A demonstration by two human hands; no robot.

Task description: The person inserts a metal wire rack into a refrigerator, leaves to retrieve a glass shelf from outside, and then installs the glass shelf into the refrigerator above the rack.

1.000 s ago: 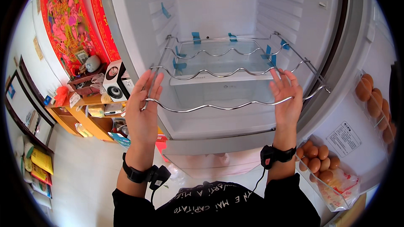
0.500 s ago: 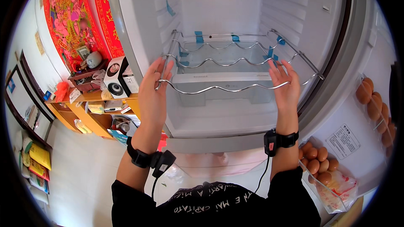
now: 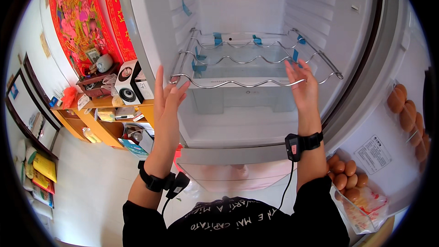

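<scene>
A chrome wire rack (image 3: 238, 83) with wavy bars lies inside the fridge (image 3: 240, 0), above a clear shelf (image 3: 247, 67). My left hand (image 3: 167, 98) is at the rack's front left corner. Its fingers are spread, one pointing up outside the side bar and the others by the corner; whether they touch the metal is hard to see. Near the right end of the front bar, my right hand (image 3: 303, 84) has the bar passing between its fingers, lightly gripped. Blue tape pieces (image 3: 199, 67) stick to the shelf edges and the left wall.
The fridge door (image 3: 366, 110) stands open on the right, with brown eggs (image 3: 351, 168) and a plastic bag (image 3: 372, 203) in its racks. On the left, a wooden cabinet (image 3: 107, 132) carries a speaker (image 3: 128, 82). Colourful sacks (image 3: 43, 169) lie farther left.
The rack has moved farther into the fridge, its front bar now higher in view. My left hand has loosened, with its fingers spreading. My right hand stays at the front bar.
</scene>
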